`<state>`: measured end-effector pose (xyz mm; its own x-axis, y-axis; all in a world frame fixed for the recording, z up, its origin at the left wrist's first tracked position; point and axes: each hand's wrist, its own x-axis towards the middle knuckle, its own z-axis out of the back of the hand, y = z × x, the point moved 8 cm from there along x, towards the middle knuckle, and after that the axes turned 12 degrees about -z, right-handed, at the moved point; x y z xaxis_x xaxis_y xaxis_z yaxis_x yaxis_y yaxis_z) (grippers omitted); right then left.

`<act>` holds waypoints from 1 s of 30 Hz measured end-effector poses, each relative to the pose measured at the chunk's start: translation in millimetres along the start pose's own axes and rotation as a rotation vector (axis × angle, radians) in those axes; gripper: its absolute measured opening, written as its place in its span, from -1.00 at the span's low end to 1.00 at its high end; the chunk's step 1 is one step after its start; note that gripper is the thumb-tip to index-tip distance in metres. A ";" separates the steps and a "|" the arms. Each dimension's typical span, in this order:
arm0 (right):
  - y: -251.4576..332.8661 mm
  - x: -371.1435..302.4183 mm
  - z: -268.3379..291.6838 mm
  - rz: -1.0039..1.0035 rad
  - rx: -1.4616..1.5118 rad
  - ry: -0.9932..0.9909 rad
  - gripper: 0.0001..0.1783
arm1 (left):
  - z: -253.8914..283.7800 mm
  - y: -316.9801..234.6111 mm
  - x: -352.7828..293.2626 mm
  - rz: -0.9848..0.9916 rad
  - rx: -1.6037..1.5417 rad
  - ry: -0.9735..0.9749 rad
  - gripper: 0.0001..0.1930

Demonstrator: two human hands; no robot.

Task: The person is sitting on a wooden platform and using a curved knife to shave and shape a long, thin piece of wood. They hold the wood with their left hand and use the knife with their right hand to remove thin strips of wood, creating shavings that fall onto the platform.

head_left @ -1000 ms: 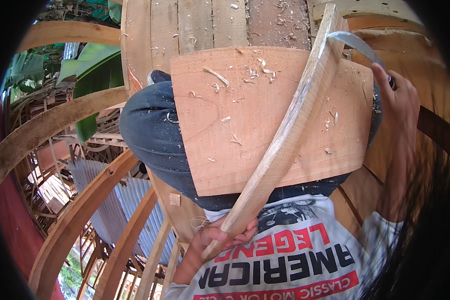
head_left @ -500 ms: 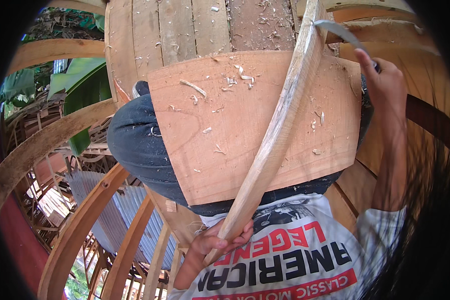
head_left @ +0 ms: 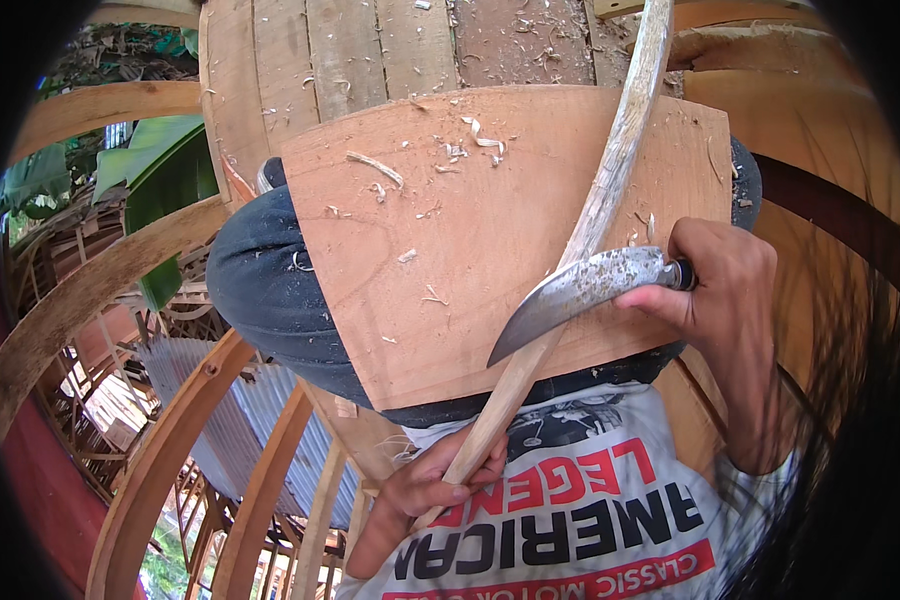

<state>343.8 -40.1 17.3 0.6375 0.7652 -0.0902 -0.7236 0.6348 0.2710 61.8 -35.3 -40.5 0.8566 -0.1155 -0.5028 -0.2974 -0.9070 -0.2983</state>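
A long, slightly curved wooden strip (head_left: pixel 615 165) runs slantwise from the far right down to my waist, crossing a wide wooden board (head_left: pixel 410 290) that lies over my lap. Close against my shirt, my left hand (head_left: pixel 435 485) is wrapped round the strip's near end. My right hand (head_left: pixel 720 285) grips a broad, curved knife (head_left: pixel 580 290) by its dark handle, thumb along the base of the blade. The spotted steel blade lies across the strip around its middle, tip pointing left and toward me. Whether its edge bites into the wood cannot be made out.
Curled wood shavings (head_left: pixel 485 140) are scattered on the lap board and on the floor planks (head_left: pixel 345 55) beyond it. Curved wooden ribs (head_left: pixel 160 460) stand along the left, with corrugated metal sheets (head_left: pixel 280 420) below them. A banana leaf (head_left: pixel 160 165) hangs at the far left.
My right hand has drawn the knife from the strip's far end back toward me, to about its middle. The strip has turned slightly in my left hand, which stays at the near end.
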 end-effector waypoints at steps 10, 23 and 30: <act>-47.2 37.9 2.0 -0.147 -0.111 -0.185 -0.25 | 2.4 7.3 2.5 -0.017 -0.087 0.015 -0.40; -10.0 -12.3 13.8 -0.082 0.038 -0.007 -0.29 | 6.8 -0.5 3.5 -0.137 0.185 0.107 -0.47; -40.3 36.5 15.8 -0.127 -0.110 -0.180 -0.24 | 5.8 6.5 -0.9 -0.071 0.087 0.079 -0.44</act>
<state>400.5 -39.4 18.2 0.7549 0.6533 0.0579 -0.6528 0.7400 0.1618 56.6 -38.7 -46.7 0.9062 -0.0872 -0.4138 -0.2677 -0.8757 -0.4018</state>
